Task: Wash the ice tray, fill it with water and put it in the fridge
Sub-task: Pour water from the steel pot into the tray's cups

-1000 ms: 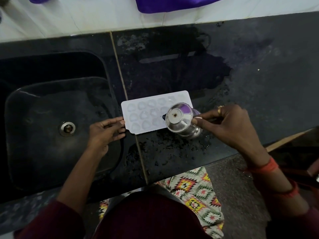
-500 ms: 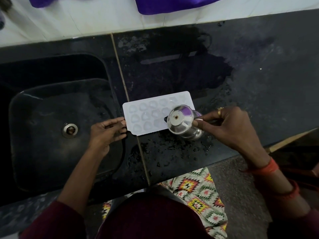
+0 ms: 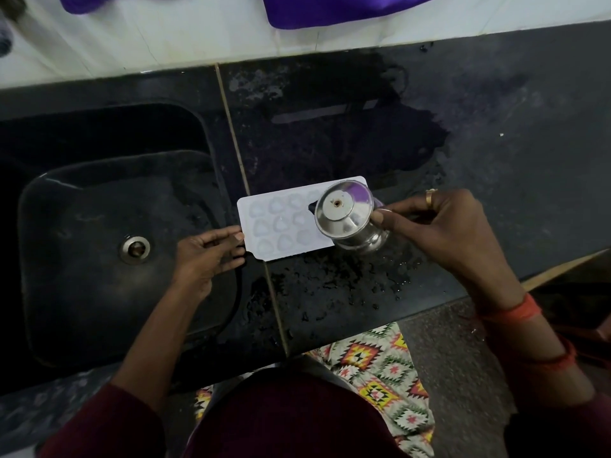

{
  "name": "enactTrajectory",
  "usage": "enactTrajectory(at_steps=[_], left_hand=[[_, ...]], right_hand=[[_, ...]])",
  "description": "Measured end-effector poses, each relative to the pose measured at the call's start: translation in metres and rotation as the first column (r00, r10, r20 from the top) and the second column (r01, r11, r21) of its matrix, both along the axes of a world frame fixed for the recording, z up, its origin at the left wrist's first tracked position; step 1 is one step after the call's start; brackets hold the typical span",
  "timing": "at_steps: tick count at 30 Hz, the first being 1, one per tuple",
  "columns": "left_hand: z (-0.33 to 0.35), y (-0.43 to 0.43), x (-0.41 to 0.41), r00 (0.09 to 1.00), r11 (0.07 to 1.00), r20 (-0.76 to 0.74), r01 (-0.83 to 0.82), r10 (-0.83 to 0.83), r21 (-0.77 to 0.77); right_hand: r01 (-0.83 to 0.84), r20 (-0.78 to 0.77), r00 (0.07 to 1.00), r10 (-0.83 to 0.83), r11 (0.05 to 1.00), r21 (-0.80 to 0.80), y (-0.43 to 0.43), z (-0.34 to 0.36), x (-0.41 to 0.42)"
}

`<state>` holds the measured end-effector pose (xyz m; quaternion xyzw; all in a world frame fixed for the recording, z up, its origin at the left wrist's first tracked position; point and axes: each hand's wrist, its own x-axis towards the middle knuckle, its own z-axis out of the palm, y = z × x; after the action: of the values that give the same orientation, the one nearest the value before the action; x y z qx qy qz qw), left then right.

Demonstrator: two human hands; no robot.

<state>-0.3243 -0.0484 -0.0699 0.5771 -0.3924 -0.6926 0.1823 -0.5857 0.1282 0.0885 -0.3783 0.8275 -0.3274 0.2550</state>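
Ice tray (image 3: 281, 226) lies flat on the bench (image 3: 496, 127) beside the sink (image 3: 99, 259), long axis left to right, left end pinched by the left grip (image 3: 205, 256) while the right grip (image 3: 443, 233) clasps a steel cup (image 3: 347, 219) tipped over its right end.

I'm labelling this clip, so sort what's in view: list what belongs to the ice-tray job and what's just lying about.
In the job: white plastic ice tray, pinched at its end by the left hand; shiny steel cup, tipped over the tray in the right hand.
Lying about: purple cloth at the top; patterned multicolour fabric.
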Motion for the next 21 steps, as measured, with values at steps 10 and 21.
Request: enactTrajectory(at_steps=[10, 21], left_hand=[[0.004, -0.002, 0.002, 1.000, 1.000, -0.005, -0.011, 0.011, 0.002], [0.004, -0.003, 0.002, 1.000, 1.000, -0.008, -0.011, 0.012, 0.005]], right_hand=[[0.000, -0.150, 0.989, 0.007, 0.999, 0.046, -0.011, -0.004, -0.001], [-0.017, -0.153, 0.988, 0.026, 0.998, 0.058, -0.011, -0.003, -0.002]])
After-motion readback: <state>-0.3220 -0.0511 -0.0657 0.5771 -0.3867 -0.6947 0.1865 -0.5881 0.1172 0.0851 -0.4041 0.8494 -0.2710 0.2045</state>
